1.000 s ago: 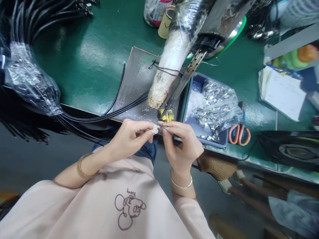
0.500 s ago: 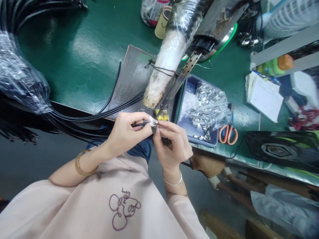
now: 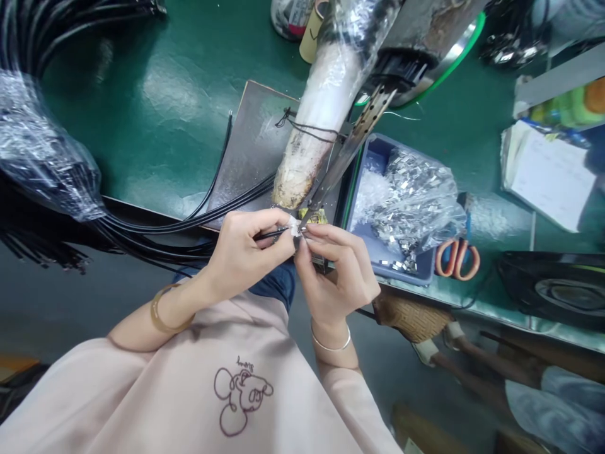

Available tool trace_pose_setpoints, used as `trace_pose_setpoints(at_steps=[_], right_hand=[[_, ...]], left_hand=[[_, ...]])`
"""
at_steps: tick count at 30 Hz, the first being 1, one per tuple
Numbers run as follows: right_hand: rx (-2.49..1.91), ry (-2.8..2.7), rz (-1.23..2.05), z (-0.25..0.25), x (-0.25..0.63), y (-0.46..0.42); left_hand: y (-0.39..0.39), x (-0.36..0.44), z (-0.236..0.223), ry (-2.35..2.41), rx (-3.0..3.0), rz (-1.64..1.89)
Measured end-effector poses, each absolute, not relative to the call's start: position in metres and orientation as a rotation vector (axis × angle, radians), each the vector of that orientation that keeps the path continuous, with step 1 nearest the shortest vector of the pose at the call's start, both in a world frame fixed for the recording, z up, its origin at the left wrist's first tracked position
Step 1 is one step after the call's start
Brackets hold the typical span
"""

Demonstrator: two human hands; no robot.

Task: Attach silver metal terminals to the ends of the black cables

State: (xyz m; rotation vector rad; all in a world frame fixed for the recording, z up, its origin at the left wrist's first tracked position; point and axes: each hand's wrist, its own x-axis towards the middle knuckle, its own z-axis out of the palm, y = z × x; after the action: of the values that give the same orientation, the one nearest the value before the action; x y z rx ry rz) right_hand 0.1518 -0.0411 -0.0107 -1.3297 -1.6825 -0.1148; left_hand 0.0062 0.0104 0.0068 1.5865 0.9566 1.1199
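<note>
My left hand (image 3: pixel 253 249) pinches the end of a black cable (image 3: pixel 271 234), with a scrap of white material at its fingertips. Facing it, my right hand (image 3: pixel 338 265) has thumb and forefinger closed at the cable's tip; whatever tiny part they hold is too small to make out. A soldering iron (image 3: pixel 362 129) with a perforated metal barrel slants down, its tip right at my fingertips. Just behind them is a small yellow item (image 3: pixel 314 216). More black cables (image 3: pixel 189 221) run in from a plastic-wrapped bundle (image 3: pixel 42 139) on the left.
A white pipe (image 3: pixel 307 132) wrapped in clear film hangs over a grey board (image 3: pixel 259 123). On the right, a blue tray (image 3: pixel 428 274) holds bagged small metal parts, beside orange-handled scissors (image 3: pixel 457 258). Farther right lie papers (image 3: pixel 551 176) and a black fan-like device (image 3: pixel 558 287). A person's legs (image 3: pixel 482 372) show below.
The camera view has shifted slightly, so things on the right sit farther right. Both hands stay together at the cable end, now closer to the iron's tip.
</note>
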Motion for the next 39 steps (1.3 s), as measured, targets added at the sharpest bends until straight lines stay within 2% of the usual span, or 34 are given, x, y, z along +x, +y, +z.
trace_pose_setpoints(at_steps=[15,20,27,31,35,39], right_hand=[[-1.354,-1.735,-0.122,-0.011,0.153,-0.044],[-1.391,-1.691,0.099,-0.008,0.159,-0.045],[-1.335,-1.515,0.308,-0.007,0.166,-0.049],[-1.276,-1.474,0.429,-0.009,0.162,-0.048],[-1.293,-1.569,0.139,-0.012,0.157,-0.049],[-1.264,-1.71,-0.159,-0.013,0.155,-0.049]], left_hand=[[0.009,0.002,0.005,0.973,1.447,0.938],[0.0,0.0,0.005,0.969,1.609,0.923],[-0.015,0.002,-0.004,0.999,1.879,1.151],[-0.007,-0.005,0.004,0.911,1.654,0.899],[0.0,-0.012,0.011,0.862,1.428,0.826],[0.0,-0.012,0.008,0.9,1.448,0.878]])
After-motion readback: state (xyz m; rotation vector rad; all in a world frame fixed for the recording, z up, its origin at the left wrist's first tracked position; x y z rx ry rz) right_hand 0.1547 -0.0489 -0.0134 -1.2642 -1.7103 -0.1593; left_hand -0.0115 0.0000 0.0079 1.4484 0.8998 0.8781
